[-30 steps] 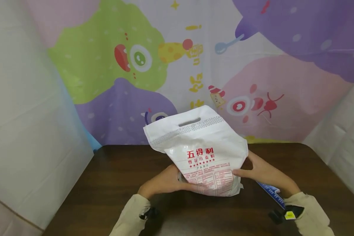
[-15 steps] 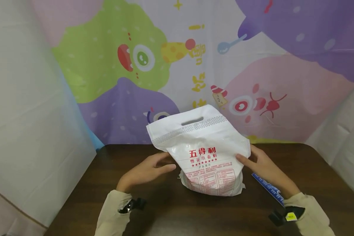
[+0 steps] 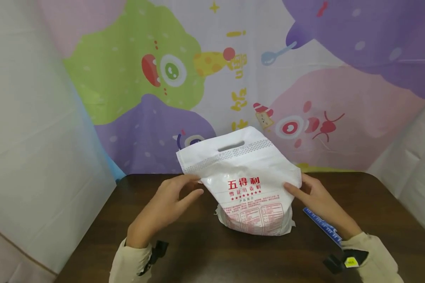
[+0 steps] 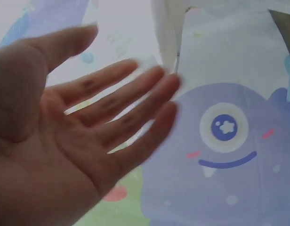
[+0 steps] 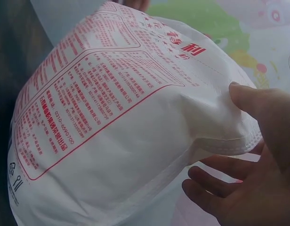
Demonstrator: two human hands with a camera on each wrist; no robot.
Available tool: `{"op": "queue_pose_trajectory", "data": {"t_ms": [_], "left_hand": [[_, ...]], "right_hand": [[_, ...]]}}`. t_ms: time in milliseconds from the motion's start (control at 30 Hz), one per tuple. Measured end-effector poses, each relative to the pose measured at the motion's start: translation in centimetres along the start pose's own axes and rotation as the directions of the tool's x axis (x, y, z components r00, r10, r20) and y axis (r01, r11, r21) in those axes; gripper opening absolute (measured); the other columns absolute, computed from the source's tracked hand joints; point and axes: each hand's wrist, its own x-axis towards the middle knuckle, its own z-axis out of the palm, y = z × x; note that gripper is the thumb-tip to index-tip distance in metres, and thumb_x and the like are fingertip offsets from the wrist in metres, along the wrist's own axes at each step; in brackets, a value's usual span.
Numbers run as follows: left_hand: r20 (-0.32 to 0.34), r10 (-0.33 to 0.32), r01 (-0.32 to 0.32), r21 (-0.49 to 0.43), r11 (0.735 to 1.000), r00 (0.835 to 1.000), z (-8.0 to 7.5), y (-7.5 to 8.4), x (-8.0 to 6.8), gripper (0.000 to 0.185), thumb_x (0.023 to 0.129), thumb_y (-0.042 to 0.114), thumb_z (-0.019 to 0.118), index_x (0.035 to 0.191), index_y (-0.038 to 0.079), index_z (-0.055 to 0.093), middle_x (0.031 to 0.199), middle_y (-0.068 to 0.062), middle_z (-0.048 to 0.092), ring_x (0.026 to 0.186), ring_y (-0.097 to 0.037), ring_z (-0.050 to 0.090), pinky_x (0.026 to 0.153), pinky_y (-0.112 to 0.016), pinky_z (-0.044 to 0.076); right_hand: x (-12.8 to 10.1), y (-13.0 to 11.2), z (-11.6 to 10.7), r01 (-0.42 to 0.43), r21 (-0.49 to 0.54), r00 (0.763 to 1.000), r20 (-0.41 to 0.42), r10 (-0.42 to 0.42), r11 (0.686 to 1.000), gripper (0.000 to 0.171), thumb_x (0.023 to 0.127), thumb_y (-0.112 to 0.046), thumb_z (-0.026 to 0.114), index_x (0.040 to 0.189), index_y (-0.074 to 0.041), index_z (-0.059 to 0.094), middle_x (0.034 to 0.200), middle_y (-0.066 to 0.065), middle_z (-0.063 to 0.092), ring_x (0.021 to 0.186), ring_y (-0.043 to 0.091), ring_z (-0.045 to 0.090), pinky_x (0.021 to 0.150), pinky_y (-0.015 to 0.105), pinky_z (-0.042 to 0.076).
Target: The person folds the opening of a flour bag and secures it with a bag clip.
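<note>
A white wheat-flour bag (image 3: 243,188) printed in red sits on the dark brown wooden table (image 3: 241,263), at 5 o'clock from the middle of the head view. At the bag's 3 o'clock, the right hand (image 3: 315,196) grips a side corner, thumb on the printed face and fingers behind, while at 9 o'clock the left hand (image 3: 168,200) has its fingers extended and apart; whether their tips touch the bag's edge, I cannot tell. A blue strip (image 3: 320,225) with white markings lies at 4 o'clock, and a cartoon-printed backdrop (image 3: 216,94) hangs at 12 o'clock.
</note>
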Motion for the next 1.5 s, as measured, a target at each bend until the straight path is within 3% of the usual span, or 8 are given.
{"op": "queue_pose_trajectory", "data": {"t_ms": [167,333,533,667,800,967,1167,1500], "left_hand": [[-0.216,0.055,-0.035,0.098,0.995,0.975,0.0,0.8,0.3,0.032,0.096,0.022,0.068,0.123,0.007,0.065,0.126,-0.007,0.064,0.123,-0.022,0.057,0.101,-0.044,0.046],[-0.321,0.058,-0.024,0.109,0.994,0.945,0.1,0.4,0.6,0.036,0.095,0.017,0.068,0.128,0.005,0.062,0.142,-0.011,0.052,0.135,-0.026,0.044,0.107,-0.048,0.040],[-0.358,0.083,-0.035,0.139,0.990,0.930,1.3,-0.5,1.3,0.043,0.096,0.018,0.067,0.135,0.006,0.055,0.148,-0.015,0.043,0.139,-0.032,0.036,0.108,-0.054,0.035],[-0.390,0.085,-0.023,0.163,0.986,0.917,1.9,-0.5,2.8,0.044,0.096,0.022,0.066,0.135,0.006,0.056,0.141,-0.015,0.050,0.135,-0.034,0.041,0.108,-0.057,0.031],[-0.378,0.020,0.039,0.147,0.988,0.926,2.7,-0.5,4.3,0.042,0.097,0.026,0.064,0.133,0.005,0.059,0.129,-0.016,0.059,0.122,-0.035,0.052,0.103,-0.057,0.034],[-0.388,-0.051,0.101,0.110,0.989,0.920,2.9,-0.6,4.5,0.036,0.097,0.023,0.065,0.129,0.006,0.064,0.122,-0.015,0.064,0.111,-0.033,0.057,0.096,-0.055,0.038],[-0.422,0.003,0.036,0.084,0.996,0.906,2.8,-0.4,4.7,0.035,0.097,0.023,0.066,0.127,0.006,0.064,0.117,-0.013,0.065,0.107,-0.030,0.058,0.091,-0.051,0.040],[-0.496,0.076,-0.029,0.103,0.994,0.865,3.2,0.6,5.1,0.029,0.099,0.018,0.063,0.122,0.001,0.064,0.113,-0.015,0.065,0.103,-0.031,0.058,0.089,-0.048,0.040]], "right_hand": [[-0.2,0.1,-0.1,-0.011,-0.003,1.000,-0.015,0.011,1.000,0.037,0.100,-0.017,0.060,0.134,-0.003,0.055,0.116,0.011,0.062,0.093,0.020,0.065,0.082,0.027,0.055],[-0.2,0.3,0.1,-0.026,0.037,1.000,-0.002,0.026,0.999,0.035,0.101,-0.017,0.058,0.133,-0.003,0.055,0.117,0.013,0.062,0.094,0.021,0.064,0.084,0.026,0.055],[0.1,0.5,0.4,-0.063,0.043,0.998,0.016,0.062,0.997,0.034,0.101,-0.021,0.058,0.132,-0.006,0.057,0.114,0.011,0.064,0.094,0.019,0.065,0.082,0.027,0.055],[0.3,0.5,0.3,-0.071,0.054,0.997,0.030,0.069,0.996,0.035,0.101,-0.022,0.059,0.132,-0.006,0.057,0.113,0.011,0.065,0.094,0.020,0.066,0.082,0.029,0.055],[0.2,0.5,0.3,-0.076,0.050,0.997,0.023,0.075,0.996,0.034,0.101,-0.021,0.059,0.131,-0.006,0.057,0.112,0.011,0.065,0.093,0.019,0.066,0.081,0.028,0.055],[0.5,0.3,0.5,-0.072,0.071,0.996,0.054,0.068,0.995,0.035,0.101,-0.020,0.059,0.132,-0.004,0.057,0.114,0.012,0.065,0.096,0.019,0.066,0.085,0.027,0.055],[0.7,-0.5,0.1,-0.050,0.018,0.999,0.013,0.049,0.999,0.030,0.101,-0.019,0.059,0.126,-0.003,0.060,0.108,0.012,0.066,0.090,0.016,0.066,0.080,0.025,0.055],[0.6,-0.7,0.3,-0.063,0.005,0.998,-0.004,0.063,0.998,0.024,0.100,-0.018,0.060,0.115,0.000,0.064,0.098,0.011,0.067,0.083,0.014,0.066,0.074,0.027,0.055]]}}
